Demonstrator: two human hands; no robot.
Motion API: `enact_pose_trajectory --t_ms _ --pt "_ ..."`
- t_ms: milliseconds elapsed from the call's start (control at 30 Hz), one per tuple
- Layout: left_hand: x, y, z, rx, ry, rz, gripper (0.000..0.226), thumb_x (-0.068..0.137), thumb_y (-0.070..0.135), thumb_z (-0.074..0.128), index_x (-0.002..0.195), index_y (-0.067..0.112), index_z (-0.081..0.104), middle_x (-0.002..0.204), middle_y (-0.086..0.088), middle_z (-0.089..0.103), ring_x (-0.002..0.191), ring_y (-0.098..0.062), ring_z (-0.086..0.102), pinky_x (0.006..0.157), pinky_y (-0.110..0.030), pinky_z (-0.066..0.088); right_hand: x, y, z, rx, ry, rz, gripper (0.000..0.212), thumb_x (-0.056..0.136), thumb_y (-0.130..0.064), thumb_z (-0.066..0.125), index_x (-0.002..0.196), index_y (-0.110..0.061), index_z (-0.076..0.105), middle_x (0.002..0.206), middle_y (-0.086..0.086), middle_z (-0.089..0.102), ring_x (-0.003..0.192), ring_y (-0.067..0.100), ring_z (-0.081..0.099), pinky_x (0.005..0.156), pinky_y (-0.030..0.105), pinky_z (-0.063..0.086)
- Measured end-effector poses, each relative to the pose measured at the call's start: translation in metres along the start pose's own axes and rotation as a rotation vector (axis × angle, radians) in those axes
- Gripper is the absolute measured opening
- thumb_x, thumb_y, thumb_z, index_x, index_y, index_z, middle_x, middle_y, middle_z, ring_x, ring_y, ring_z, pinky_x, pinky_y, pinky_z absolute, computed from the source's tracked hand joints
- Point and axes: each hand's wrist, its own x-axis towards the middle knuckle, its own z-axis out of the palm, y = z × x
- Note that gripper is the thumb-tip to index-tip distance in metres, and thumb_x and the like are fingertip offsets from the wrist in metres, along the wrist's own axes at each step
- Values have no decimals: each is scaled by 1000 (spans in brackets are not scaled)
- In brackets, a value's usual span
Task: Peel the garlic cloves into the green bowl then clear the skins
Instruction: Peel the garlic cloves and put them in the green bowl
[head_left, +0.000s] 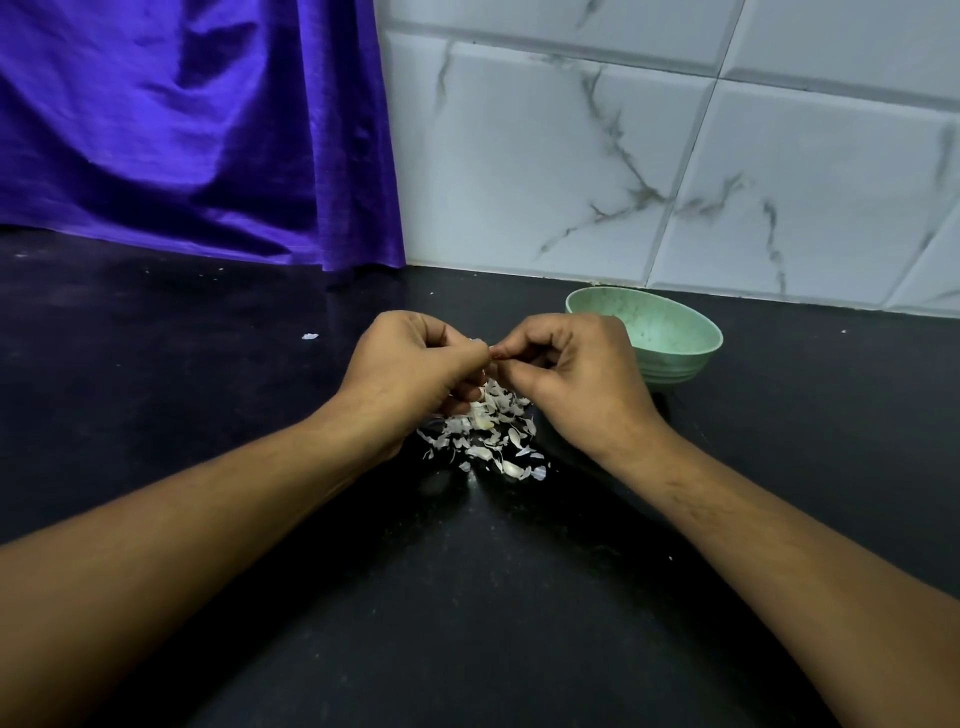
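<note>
The left hand (415, 364) and right hand (576, 379) meet with curled fingers, pinching a small pale clove (477, 342) that is mostly hidden. At 6 o'clock beneath them, papery white skins (488, 436) lie heaped on the glossy black counter (467, 597). The round, speckled green bowl (670, 338) sits at 2 o'clock, just behind the right hand. A satiny purple cloth (182, 130) hangs at 10 o'clock.

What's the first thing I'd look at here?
Two hands meet in the middle: the left hand and right hand pinch something tiny between them, probably a clove, mostly hidden. Right under them a pile of white skins lies on the black counter. A green bowl sits behind the right hand, and a shiny purple cloth hangs at the back left.
</note>
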Motion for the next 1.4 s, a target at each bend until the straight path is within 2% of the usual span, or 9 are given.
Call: enact_pose_trajectory --t_ms 200,333,600,733,933,1033,1167,1300,1400 --pt "3 4 -3 -77 -30 3 10 91 2 68 84 -4 71 66 -5 69 63 -13 66 56 -27 58 2 -2 -1 148 27 13 6 85 -6 82 87 -11 79 75 3 76 70 23 74 67 36 61" --pt "3 4 -6 -56 -84 53 17 95 11 70 98 -5 72 82 -10 72 72 -15 68 57 -26 57 5 2 -4 245 4 33 7 91 -10 77 97 -7 76 80 10 76 73 28 75 71 42 64" --pt "5 4 -11 -82 -141 79 17 97 17 71 104 2 74 96 -11 78 78 -14 71 61 -27 60 9 8 -8 123 34 -22 11 91 -18 76 101 -19 80 91 -2 67 77 15 66 72 33 56" --pt "5 3 -10 -101 -152 65 16 96 17 72 102 3 75 90 -6 76 76 -11 70 58 -25 60 7 6 -10 20 64 -47 13 91 -20 78 103 -25 81 89 -7 57 79 4 56 70 16 44" --pt "5 3 -11 -102 -151 57 18 95 17 73 103 0 75 91 -8 76 76 -12 69 59 -25 60 7 3 -10 -34 4 -59 17 91 -16 77 108 -18 80 89 -10 60 79 2 59 70 11 43" --pt "5 4 -11 -96 -161 51 20 96 16 72 105 -2 74 94 -12 77 78 -13 69 59 -24 59 7 6 -11 5 -22 -52 19 89 -11 78 108 -15 80 89 -7 69 77 7 66 71 16 48" --pt "6 5 -12 -83 -173 50 19 97 16 70 106 -1 75 95 -11 78 77 -12 69 58 -24 59 8 9 -11 29 -11 -65 17 92 -11 75 107 -17 80 94 -5 71 83 14 71 78 40 61" --pt "7 6 -14 -112 -180 14 21 97 15 70 107 -2 75 90 -8 76 73 -10 70 57 -24 59 7 7 -11 0 -10 -92 20 93 -11 74 111 -17 80 95 -5 66 88 7 66 77 18 51" --pt "7 7 -14 -150 -186 -32 22 95 13 70 107 -5 75 88 -9 76 71 -11 69 59 -25 60 6 5 -12 -43 -22 -133 21 93 -10 74 112 -15 80 95 -7 71 89 5 68 77 13 48"
